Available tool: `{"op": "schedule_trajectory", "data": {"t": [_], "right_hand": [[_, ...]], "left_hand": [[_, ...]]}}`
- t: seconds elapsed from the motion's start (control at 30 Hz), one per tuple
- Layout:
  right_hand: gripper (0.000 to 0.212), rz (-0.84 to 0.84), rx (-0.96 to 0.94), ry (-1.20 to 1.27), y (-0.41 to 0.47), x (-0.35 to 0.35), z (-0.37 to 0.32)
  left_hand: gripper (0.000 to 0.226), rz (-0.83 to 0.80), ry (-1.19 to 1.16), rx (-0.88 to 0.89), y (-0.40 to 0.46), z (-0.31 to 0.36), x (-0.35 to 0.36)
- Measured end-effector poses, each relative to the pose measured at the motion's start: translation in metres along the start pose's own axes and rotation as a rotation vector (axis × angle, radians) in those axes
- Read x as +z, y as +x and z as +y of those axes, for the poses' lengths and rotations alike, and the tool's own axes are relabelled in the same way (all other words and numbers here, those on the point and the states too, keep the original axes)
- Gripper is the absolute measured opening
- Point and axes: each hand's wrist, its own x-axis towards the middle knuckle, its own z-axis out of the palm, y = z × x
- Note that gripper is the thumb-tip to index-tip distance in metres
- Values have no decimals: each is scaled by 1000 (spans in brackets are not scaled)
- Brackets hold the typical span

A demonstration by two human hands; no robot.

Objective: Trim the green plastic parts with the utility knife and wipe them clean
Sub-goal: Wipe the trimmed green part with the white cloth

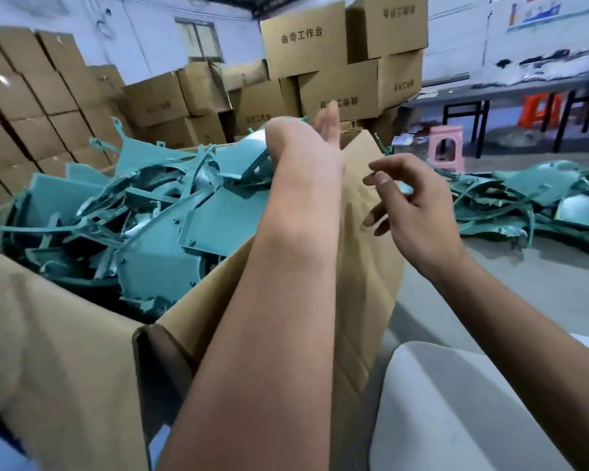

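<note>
Left hand: reaching over cardboard box heaped with green plastic parts, grip hidden, cannot tell. Right hand: beside box, fingers loosely curled, empty.

Large open brown cardboard box at left foreground; heap of green plastic parts inside it. Left hand above box's far right corner, forearm crossing its right wall. Right hand just right of box, apart from it. Second pile of green plastic pieces on floor at right. Pink plastic stool behind that pile. Stacked brown cardboard cartons behind box. Long dark tabletop far right, orange stool beneath.
</note>
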Motion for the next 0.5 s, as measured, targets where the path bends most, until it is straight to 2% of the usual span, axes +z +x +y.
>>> {"op": "schedule_trajectory", "data": {"t": [0.07, 0.13, 0.23, 0.33, 0.4, 0.5], "right_hand": [[15, 18, 16, 9, 1, -1, 1], [13, 37, 37, 13, 0, -4, 7], [12, 61, 86, 26, -3, -14, 19], [12, 80, 170, 33, -3, -27, 34], [13, 85, 243, -2, -2, -38, 47], [13, 51, 388, -153, -3, -59, 74]], "left_hand": [[29, -39, -59, -183, 1, 3, 3], [30, -14, -173, -248, -1, 1, 9], [27, 64, -235, -59, -7, -13, 15], [18, 102, 43, 201, -5, -38, 14], [7, 52, 310, 315, 5, -71, 9], [3, -28, 744, 300, 22, -131, -8]]}}
